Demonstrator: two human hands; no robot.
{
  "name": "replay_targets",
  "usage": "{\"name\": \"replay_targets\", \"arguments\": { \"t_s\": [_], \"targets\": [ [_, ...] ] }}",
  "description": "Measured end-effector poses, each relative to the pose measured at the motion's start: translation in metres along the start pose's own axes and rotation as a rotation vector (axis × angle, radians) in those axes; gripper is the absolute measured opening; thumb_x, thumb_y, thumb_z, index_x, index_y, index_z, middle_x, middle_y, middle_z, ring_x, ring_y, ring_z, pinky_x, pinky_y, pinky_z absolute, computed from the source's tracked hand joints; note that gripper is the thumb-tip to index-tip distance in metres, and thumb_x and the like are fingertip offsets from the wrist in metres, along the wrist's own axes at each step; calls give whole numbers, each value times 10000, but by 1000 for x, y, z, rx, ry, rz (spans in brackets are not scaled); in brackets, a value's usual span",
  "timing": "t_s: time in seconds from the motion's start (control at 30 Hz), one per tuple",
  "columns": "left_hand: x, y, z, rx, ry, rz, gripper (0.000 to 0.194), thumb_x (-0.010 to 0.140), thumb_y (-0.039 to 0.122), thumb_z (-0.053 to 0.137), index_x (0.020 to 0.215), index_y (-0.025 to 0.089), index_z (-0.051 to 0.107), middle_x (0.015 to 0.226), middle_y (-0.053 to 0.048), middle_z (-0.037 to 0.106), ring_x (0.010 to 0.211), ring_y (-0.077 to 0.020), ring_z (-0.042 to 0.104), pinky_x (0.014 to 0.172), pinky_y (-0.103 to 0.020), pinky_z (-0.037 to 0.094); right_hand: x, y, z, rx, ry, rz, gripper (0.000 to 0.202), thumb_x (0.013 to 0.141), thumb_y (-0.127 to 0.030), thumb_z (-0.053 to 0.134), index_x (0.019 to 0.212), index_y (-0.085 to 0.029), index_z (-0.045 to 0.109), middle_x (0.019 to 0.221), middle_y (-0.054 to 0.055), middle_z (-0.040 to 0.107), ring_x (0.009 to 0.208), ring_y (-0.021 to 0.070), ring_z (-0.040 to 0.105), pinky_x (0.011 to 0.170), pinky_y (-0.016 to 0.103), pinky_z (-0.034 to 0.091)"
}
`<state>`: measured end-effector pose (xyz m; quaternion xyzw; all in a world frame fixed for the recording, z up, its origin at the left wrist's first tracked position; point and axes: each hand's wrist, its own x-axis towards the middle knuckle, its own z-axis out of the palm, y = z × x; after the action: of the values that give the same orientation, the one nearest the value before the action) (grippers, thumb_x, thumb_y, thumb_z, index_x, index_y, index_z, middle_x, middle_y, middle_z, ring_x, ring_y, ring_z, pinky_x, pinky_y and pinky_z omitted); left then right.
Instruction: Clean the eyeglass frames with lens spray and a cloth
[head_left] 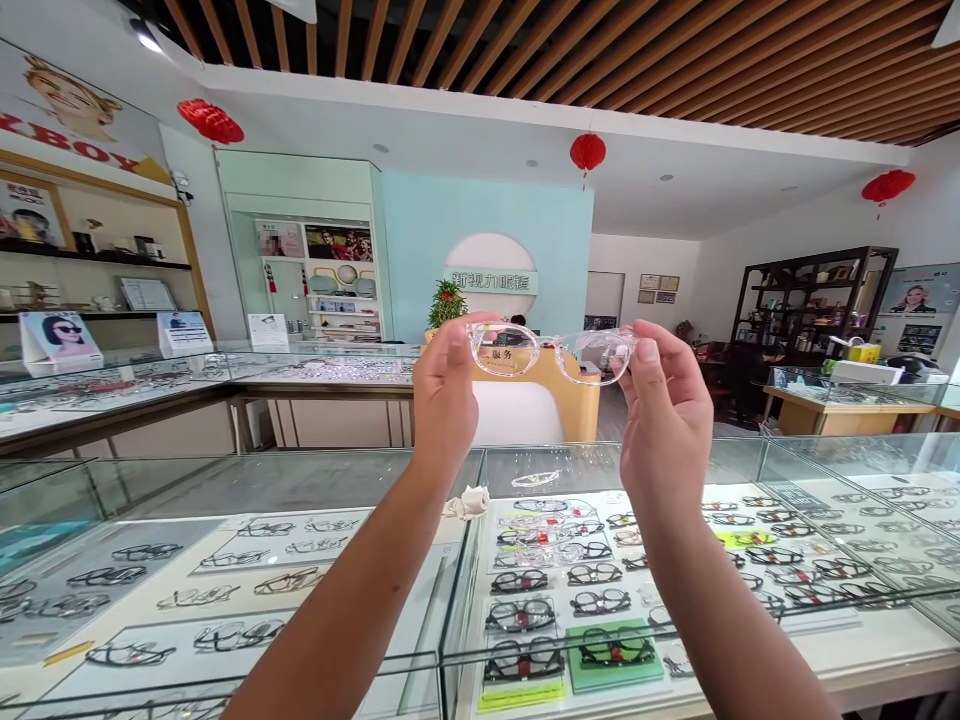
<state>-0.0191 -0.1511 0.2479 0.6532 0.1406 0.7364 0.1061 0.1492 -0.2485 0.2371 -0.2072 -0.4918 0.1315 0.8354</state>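
Observation:
A pair of clear-framed eyeglasses (508,374) is held up level at arm's length, in the middle of the view above a glass display case (360,480). My left hand (448,395) is closed on the left end of the frame, thumb and fingers pinching it. At the other end, my right hand (666,405) pinches the right side of the frame, its thumb beside the lens. Below, on the case's glass top, lies a crumpled whitish cloth (468,502).
Rows of eyeglasses (600,601) lie inside the case below my forearms. A second glass counter (322,372) runs along the left, with standing cards (60,342) on it. Beyond are a wooden reception desk (581,405), a potted plant (448,303) and a dark shelf (817,300).

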Motion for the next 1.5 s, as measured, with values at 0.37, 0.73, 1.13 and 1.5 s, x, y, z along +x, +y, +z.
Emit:
{"name": "replay_targets", "arguments": {
  "t_s": [0.37, 0.73, 1.13, 1.5],
  "targets": [
    [-45, -78, 4, -1, -15, -260, 626, 1019, 780, 469, 1197, 263, 773, 1114, -92, 792, 1034, -225, 739, 861, -353, 612, 1, 107, -33, -133, -68, 164, 381, 1009, -604, 652, 1177, -296, 800, 1179, 80, 808, 1156, 248, 745, 928, 420, 649],
    [-143, -202, -5, -68, -68, -751, 572, 988, 731, 590, 1204, 234, 775, 1382, -117, 752, 1169, -224, 741, 889, -312, 582, -42, 234, -59, -93, -18, 573, 426, 900, -642, 754, 1032, -244, 827, 1105, 73, 824, 1099, 220, 744, 1087, 426, 565],
    [-193, -235, -12, -228, 62, -1119, 409, 901, 620, 788, 1004, 226, 745, 957, -26, 701, 920, -144, 668, 922, -282, 564, -69, 291, -74, 134, 58, 908, 395, 846, -574, 841, 956, -195, 809, 1082, 77, 836, 927, 173, 801, 867, 253, 646],
    [-187, -235, -7, -455, 293, -1283, 169, 998, 316, 700, 913, 172, 715, 959, -51, 731, 894, -157, 745, 919, -326, 612, -84, 316, -82, 104, -28, 958, 307, 858, -491, 858, 920, -193, 813, 1087, 74, 823, 934, 154, 783, 917, 254, 670]
  ]
}}
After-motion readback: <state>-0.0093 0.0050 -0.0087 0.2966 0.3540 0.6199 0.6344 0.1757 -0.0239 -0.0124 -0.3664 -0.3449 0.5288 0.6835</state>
